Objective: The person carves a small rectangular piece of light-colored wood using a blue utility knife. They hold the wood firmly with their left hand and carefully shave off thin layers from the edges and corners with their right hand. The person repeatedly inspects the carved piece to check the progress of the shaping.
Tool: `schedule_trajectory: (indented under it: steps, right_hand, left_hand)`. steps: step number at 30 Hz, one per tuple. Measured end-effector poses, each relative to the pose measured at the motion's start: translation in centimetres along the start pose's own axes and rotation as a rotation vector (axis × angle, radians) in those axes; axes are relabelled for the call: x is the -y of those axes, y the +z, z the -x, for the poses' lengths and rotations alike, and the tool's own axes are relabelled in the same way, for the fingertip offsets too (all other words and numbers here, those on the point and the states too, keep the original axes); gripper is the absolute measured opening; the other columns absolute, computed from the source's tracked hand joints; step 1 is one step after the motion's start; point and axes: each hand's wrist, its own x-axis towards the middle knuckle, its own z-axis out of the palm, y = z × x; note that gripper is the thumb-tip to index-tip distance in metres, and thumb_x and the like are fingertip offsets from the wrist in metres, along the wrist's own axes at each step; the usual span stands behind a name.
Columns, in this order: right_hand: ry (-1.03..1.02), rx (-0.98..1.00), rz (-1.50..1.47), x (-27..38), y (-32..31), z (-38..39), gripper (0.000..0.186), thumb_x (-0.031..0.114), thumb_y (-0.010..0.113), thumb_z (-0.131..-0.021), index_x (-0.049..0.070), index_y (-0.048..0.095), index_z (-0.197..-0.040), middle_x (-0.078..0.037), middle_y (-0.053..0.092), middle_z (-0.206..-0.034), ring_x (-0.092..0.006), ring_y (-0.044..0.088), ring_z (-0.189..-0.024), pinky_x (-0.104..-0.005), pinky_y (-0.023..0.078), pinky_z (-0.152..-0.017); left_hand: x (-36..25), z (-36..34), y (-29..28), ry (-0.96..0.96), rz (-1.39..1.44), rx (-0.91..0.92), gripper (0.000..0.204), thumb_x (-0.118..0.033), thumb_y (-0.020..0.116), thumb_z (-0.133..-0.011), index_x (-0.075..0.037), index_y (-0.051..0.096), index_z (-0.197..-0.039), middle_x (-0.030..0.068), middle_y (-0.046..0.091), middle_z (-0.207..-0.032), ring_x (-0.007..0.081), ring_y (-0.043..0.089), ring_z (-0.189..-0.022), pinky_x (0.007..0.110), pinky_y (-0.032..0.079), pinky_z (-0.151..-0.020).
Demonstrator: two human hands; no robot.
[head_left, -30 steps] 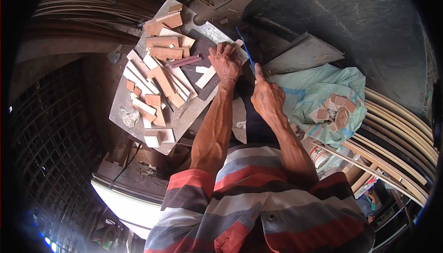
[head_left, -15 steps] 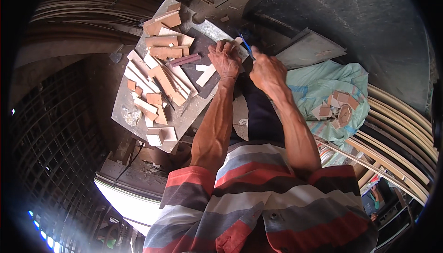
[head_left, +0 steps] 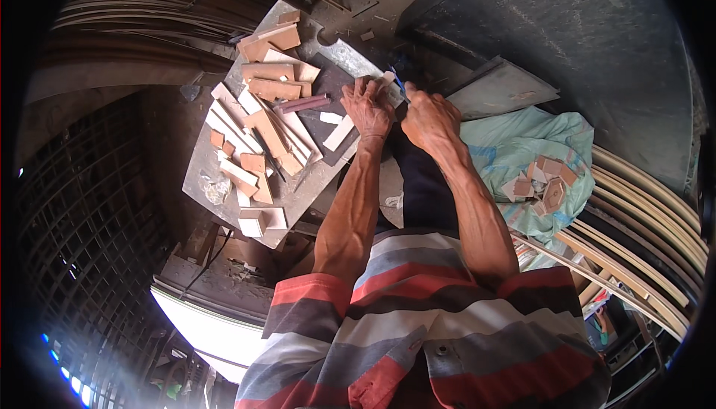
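Note:
My left hand (head_left: 369, 111) presses with bent fingers on a small pale wood piece (head_left: 388, 78) at the right edge of the work board (head_left: 205, 181). My right hand (head_left: 431, 118) is closed on a thin blue blade tool (head_left: 397, 77), held beside that piece. Left of my hands lie several cut wood offcuts (head_left: 265, 129), two reddish-purple strips (head_left: 304, 103) and a dark sheet (head_left: 328, 73). Whether the blade touches the piece is too small to tell.
A pale green sack (head_left: 492, 140) holding cut pieces (head_left: 552, 192) lies right, beside long wood strips (head_left: 641, 230). A dark panel (head_left: 567, 29) stands behind. Metal grating (head_left: 82, 237) is at left. Part of another person (head_left: 601, 323) shows at lower right.
My right hand and the blue blade have moved up and slightly left toward the wood piece, the hand turning over it. My left hand stays on the piece; the view has shifted slightly.

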Motion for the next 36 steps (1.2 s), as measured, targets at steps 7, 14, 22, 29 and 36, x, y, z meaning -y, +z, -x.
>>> schedule_trajectory:
  steps: [7,14,22,29,36]
  right_hand:
    - [0.009,-0.047,-0.027,-0.4,0.3,2.2,0.045,0.008,0.057,-0.084,0.006,0.058,-0.129,-0.023,0.069,-0.09,-0.0414,0.066,-0.087,-0.0483,0.051,-0.079]
    - [0.034,-0.004,-0.062,-0.6,-0.1,4.5,0.044,0.012,0.058,-0.088,0.009,0.056,-0.131,-0.023,0.069,-0.087,-0.0426,0.066,-0.086,-0.0507,0.051,-0.076]
    - [0.041,-0.024,-0.113,-0.9,0.9,4.7,0.047,0.013,0.056,-0.089,0.01,0.051,-0.136,-0.025,0.068,-0.086,-0.0455,0.065,-0.084,-0.0535,0.05,-0.077]
    - [-0.01,-0.061,-0.103,-1.1,1.2,3.1,0.046,0.01,0.056,-0.088,0.007,0.053,-0.134,-0.028,0.066,-0.083,-0.0434,0.065,-0.079,-0.0516,0.051,-0.074]
    - [-0.016,-0.018,-0.091,-0.5,-0.1,0.6,0.043,0.008,0.058,-0.08,0.001,0.058,-0.123,-0.027,0.068,-0.092,-0.0417,0.067,-0.089,-0.0511,0.053,-0.082]
  left_hand:
    - [0.3,0.3,0.1,-0.001,-0.002,-0.014,0.019,-0.009,0.064,-0.071,-0.014,0.069,-0.09,0.0034,0.059,-0.098,0.0307,0.049,-0.091,0.043,0.037,-0.076]
    - [0.9,0.3,0.1,0.0,0.012,-0.02,0.02,-0.011,0.065,-0.071,-0.014,0.068,-0.09,0.0039,0.06,-0.098,0.031,0.049,-0.091,0.043,0.036,-0.077]
    - [0.7,0.3,0.0,0.006,0.006,-0.01,0.016,-0.012,0.065,-0.073,-0.013,0.067,-0.088,0.0041,0.06,-0.097,0.031,0.049,-0.091,0.043,0.036,-0.076]
    - [0.5,0.4,-0.1,0.016,0.002,0.012,0.017,-0.012,0.065,-0.073,-0.014,0.067,-0.089,0.0041,0.059,-0.099,0.0313,0.049,-0.091,0.043,0.036,-0.076]
    - [0.3,0.3,0.1,0.009,-0.008,0.013,0.017,-0.013,0.066,-0.073,-0.014,0.067,-0.09,0.004,0.059,-0.098,0.0314,0.049,-0.092,0.043,0.036,-0.077]
